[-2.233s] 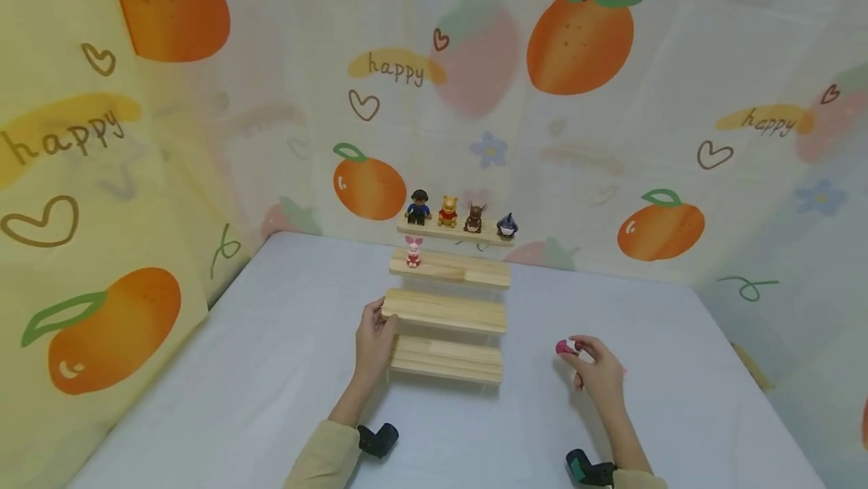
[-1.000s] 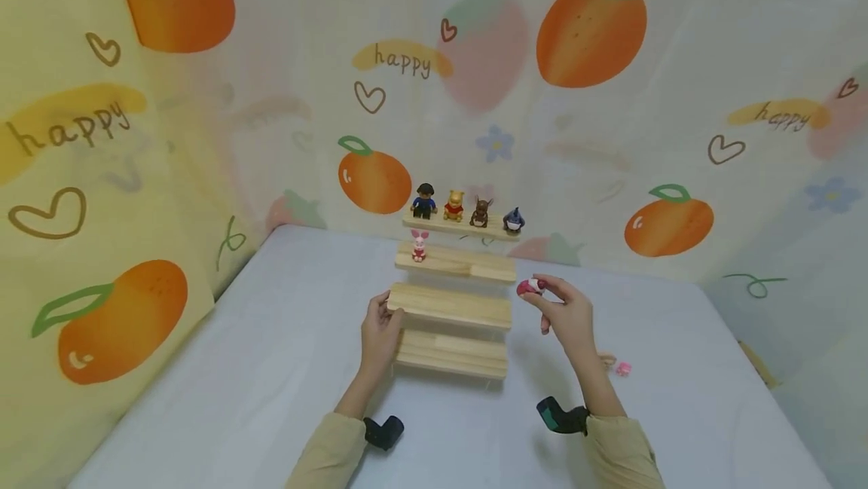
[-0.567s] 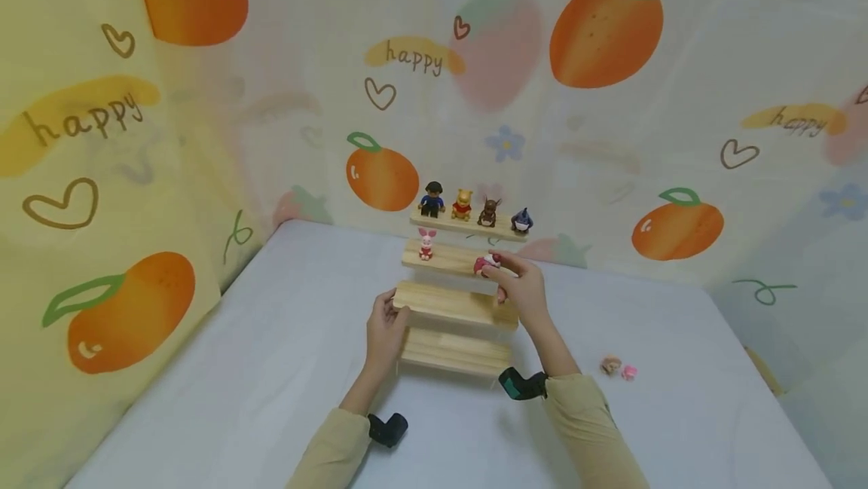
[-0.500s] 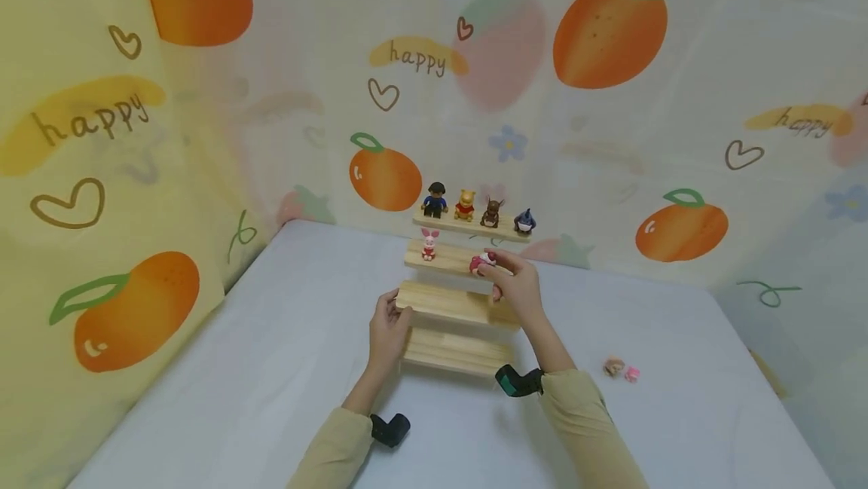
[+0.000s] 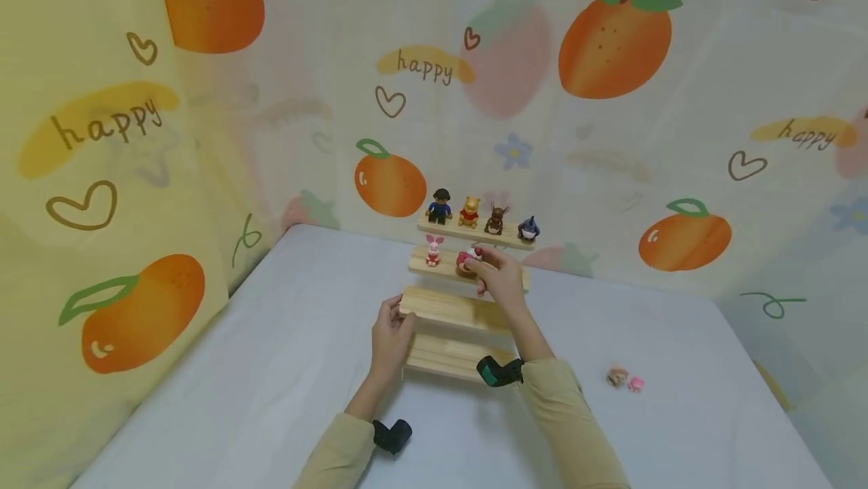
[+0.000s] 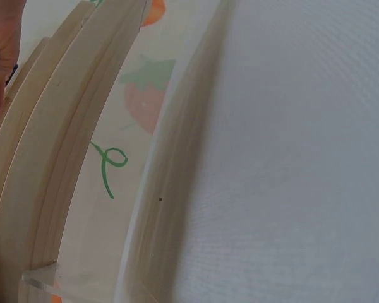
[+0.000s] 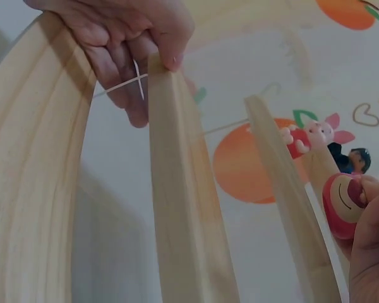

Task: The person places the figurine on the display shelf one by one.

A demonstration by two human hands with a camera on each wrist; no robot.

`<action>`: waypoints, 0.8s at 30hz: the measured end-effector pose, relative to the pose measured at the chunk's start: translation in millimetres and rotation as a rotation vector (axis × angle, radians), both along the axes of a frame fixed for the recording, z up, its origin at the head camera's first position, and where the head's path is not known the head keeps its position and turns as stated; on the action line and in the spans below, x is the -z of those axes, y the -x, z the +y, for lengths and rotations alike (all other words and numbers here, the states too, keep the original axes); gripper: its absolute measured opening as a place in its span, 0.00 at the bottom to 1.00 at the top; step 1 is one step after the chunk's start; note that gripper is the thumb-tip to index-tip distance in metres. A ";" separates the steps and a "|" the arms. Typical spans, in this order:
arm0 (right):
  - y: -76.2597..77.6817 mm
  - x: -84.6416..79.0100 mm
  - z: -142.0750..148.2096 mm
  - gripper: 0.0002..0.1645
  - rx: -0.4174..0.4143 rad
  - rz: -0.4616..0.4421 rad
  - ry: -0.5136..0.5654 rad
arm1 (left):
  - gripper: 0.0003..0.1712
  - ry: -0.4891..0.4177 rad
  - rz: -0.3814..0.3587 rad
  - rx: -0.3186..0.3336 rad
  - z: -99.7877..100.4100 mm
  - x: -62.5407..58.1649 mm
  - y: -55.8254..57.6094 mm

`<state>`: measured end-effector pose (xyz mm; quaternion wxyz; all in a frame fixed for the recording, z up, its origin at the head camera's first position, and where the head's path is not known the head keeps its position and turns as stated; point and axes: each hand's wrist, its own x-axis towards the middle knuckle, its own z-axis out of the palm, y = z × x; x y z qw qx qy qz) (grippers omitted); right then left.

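Observation:
My right hand [image 5: 505,282] pinches a pink bear figurine [image 5: 466,260] over the second shelf from the top [image 5: 444,270] of a tiered wooden display stand. The right wrist view shows the bear's round smiling face [image 7: 342,211] with fingers behind it. To its left on that shelf sits a pink piglet figurine [image 5: 433,252]. My left hand [image 5: 390,337] grips the left end of the shelf below [image 5: 454,307], thumb on its edge in the right wrist view. In the left wrist view, part of a hand [image 6: 1,44] shows beyond the slats.
The top shelf [image 5: 475,236] bears a dark-haired figure in blue [image 5: 439,206], a yellow bear [image 5: 469,212], a brown eared figure [image 5: 496,221] and a blue-grey figure [image 5: 529,229]. Two small figurines, one tan [image 5: 617,377] and one pink [image 5: 636,384], lie on the table at right.
My right hand has carried the pink bear figurine from the table's right side leftward to the second shelf, near the piglet. The left hand has kept its grip on the shelf end.

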<state>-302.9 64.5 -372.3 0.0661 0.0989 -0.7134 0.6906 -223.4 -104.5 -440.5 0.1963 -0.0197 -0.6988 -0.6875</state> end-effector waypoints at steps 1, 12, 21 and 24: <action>-1.3 -3.6 -2.4 0.20 0.011 -0.024 -0.001 | 0.21 -0.005 -0.002 -0.003 0.3 0.3 0.5; 4.5 -0.7 -8.7 0.24 0.027 -0.179 0.011 | 0.22 -0.013 -0.030 0.010 -0.9 -0.4 -0.6; -2.3 0.9 -9.8 0.24 0.037 -0.126 0.044 | 0.21 -0.015 -0.025 0.011 0.2 -0.8 -0.2; -10.6 4.3 -3.2 0.24 0.042 -0.100 0.050 | 0.21 -0.012 -0.028 0.007 -0.1 0.6 0.1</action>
